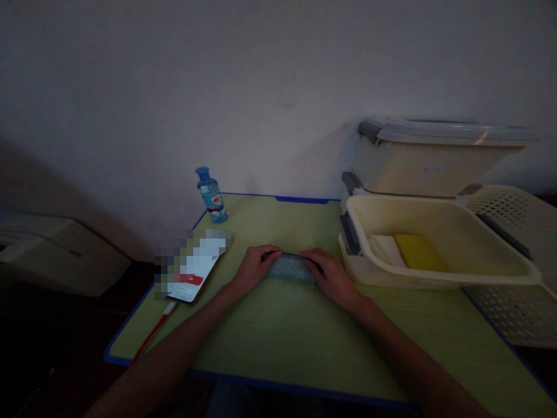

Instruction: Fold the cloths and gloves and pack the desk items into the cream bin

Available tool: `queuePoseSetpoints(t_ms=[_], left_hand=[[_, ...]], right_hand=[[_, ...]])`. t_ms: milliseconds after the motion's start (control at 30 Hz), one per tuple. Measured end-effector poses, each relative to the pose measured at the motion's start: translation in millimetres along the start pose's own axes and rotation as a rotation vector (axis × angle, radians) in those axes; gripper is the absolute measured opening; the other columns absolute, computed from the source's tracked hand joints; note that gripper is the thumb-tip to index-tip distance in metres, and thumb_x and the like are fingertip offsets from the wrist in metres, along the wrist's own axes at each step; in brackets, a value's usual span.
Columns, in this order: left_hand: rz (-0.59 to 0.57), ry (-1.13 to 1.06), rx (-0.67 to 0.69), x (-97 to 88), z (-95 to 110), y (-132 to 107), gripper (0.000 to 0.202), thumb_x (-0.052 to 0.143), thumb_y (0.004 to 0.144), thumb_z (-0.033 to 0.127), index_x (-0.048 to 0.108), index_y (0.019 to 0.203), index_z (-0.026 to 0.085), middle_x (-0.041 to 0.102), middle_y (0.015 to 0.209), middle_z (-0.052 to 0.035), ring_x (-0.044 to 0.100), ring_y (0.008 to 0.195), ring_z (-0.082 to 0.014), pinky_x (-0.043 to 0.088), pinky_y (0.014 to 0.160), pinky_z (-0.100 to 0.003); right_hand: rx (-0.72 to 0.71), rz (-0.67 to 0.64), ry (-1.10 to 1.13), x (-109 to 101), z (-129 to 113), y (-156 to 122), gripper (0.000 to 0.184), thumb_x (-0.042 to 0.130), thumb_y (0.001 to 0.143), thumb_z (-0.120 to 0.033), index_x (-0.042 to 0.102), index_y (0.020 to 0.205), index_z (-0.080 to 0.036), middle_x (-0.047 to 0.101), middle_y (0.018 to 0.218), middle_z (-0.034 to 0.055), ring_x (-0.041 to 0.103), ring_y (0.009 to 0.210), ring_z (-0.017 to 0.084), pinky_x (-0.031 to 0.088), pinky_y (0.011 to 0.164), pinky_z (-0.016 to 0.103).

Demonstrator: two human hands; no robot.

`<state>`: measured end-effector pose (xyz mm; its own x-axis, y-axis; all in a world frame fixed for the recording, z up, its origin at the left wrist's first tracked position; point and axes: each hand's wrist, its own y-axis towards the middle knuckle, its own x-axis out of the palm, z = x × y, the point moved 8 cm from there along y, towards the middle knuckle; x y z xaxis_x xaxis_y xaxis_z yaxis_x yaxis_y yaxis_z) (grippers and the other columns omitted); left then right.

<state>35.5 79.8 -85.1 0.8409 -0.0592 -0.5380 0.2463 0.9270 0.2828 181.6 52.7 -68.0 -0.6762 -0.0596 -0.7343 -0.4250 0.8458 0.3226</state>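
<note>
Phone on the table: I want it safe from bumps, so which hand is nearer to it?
Left. The left hand is beside the phone; the right hand is farther.

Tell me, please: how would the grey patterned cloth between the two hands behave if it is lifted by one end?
The grey patterned cloth looks soft and bunched between the left hand and right hand, so it would probably droop or unfold. It seems light for its size. Its textured surface likely slips little on the green table.
</note>
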Motion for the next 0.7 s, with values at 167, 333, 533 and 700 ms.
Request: queuePoseSetpoints(t_ms=[167,333,533,700], left_hand=[[-0.065,0.019,0.114,1.9,12,-3,0.019,0.055,0.080,0.024,0.068,0.091,0.015,0.070,0.087,-0.0054,0.062,0.081,-0.0171,0.046,0.075,-0.026],[-0.170,0.045,0.259,7.3,23,-7,0.019,0.055,0.082,0.026,0.068,0.092,0.016,0.069,0.085,-0.0054,0.062,0.077,-0.0155,0.047,0.072,-0.026],[-0.168,0.057,0.203,7.2,20,-5,0.016,0.056,0.081,0.022,0.068,0.088,0.017,0.069,0.084,-0.0044,0.062,0.077,-0.0157,0.047,0.073,-0.026],[-0.166,0.074,0.182,8.1,19,-4,0.016,0.055,0.081,0.021,0.068,0.089,0.015,0.069,0.083,-0.0049,0.062,0.076,-0.0155,0.047,0.072,-0.026]], right_hand=[[-0.029,-0.018,-0.019,1,-3,0,0.023,0.043,0.085,-0.014,0.062,0.096,-0.017,0.060,0.086,0.0062,0.057,0.080,0.016,0.047,0.074,0.031],[-0.118,-0.109,-0.077,6,-11,-5,0.024,0.039,0.088,-0.017,0.058,0.102,-0.016,0.059,0.091,0.0082,0.057,0.083,0.018,0.047,0.076,0.033],[-0.088,-0.109,-0.079,6,-11,-5,0.023,0.038,0.088,-0.018,0.056,0.102,-0.016,0.060,0.092,0.0084,0.057,0.083,0.018,0.046,0.075,0.033],[-0.016,-0.087,-0.084,7,-5,-2,0.020,0.040,0.087,-0.017,0.057,0.097,-0.015,0.062,0.092,0.0082,0.058,0.084,0.018,0.046,0.077,0.032]])
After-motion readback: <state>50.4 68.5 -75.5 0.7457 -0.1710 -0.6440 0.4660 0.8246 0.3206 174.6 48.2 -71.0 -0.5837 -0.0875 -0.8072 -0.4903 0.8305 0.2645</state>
